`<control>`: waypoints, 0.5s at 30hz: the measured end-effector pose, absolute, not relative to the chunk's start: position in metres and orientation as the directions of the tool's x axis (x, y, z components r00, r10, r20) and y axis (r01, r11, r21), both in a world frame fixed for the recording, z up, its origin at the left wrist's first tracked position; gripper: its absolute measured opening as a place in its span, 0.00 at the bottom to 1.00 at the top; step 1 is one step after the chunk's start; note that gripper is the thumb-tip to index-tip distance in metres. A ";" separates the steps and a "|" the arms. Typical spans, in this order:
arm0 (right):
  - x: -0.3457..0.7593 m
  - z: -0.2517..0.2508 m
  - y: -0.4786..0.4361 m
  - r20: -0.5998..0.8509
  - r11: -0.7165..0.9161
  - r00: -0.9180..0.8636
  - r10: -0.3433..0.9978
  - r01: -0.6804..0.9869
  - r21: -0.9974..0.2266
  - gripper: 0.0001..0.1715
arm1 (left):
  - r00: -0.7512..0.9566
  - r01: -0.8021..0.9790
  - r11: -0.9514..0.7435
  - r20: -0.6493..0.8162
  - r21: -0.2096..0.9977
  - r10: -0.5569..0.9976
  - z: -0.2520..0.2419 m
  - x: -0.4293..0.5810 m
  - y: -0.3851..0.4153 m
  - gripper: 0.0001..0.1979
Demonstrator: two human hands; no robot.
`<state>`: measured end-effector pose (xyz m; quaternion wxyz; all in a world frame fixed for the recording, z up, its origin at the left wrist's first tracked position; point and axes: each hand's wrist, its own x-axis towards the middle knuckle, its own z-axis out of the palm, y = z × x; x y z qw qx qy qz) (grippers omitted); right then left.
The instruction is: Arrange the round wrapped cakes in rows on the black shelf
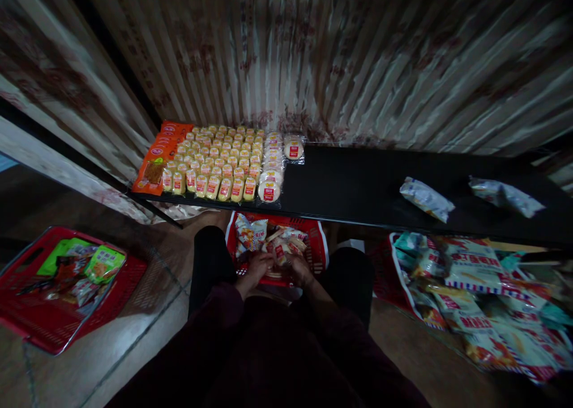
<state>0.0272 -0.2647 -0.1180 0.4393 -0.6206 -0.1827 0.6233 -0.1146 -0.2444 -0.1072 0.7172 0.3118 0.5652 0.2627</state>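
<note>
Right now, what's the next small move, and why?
Probably lift the red-labelled pack onto the black shelf, on the near side of the lone round pack. The red-labelled pack appears to be between the left hand and right hand, and bare shelf shows there, beside a longer column of round packs.

Head camera looks forward, down over the hands (259, 266).

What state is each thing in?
Left hand, at a packet, grip unclear
Right hand, at the same packet, grip unclear
Middle basket, partly filled
Left basket, partly filled
Right basket, heaped
Black shelf, partly covered
Orange packets, overlapping in a column
Yellow packets, set in rows
Round white packets, mostly in one column
Two pale packets, lying apart
</note>
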 end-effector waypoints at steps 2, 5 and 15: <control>0.028 -0.118 -0.263 -0.628 -0.541 0.179 0.758 -0.366 -0.757 0.13 | 0.204 -0.029 0.673 -0.655 0.739 0.727 -0.107 -0.115 -0.245 0.12; 0.028 -0.114 -0.262 -0.661 -0.526 0.178 0.729 -0.473 -0.707 0.15 | 0.201 -0.033 0.682 -0.663 0.731 0.721 -0.105 -0.115 -0.244 0.16; 0.026 -0.098 -0.267 -0.638 -0.493 0.123 0.760 -0.531 -0.689 0.17 | 0.162 -0.204 0.642 -0.621 0.739 0.766 -0.087 -0.113 -0.243 0.20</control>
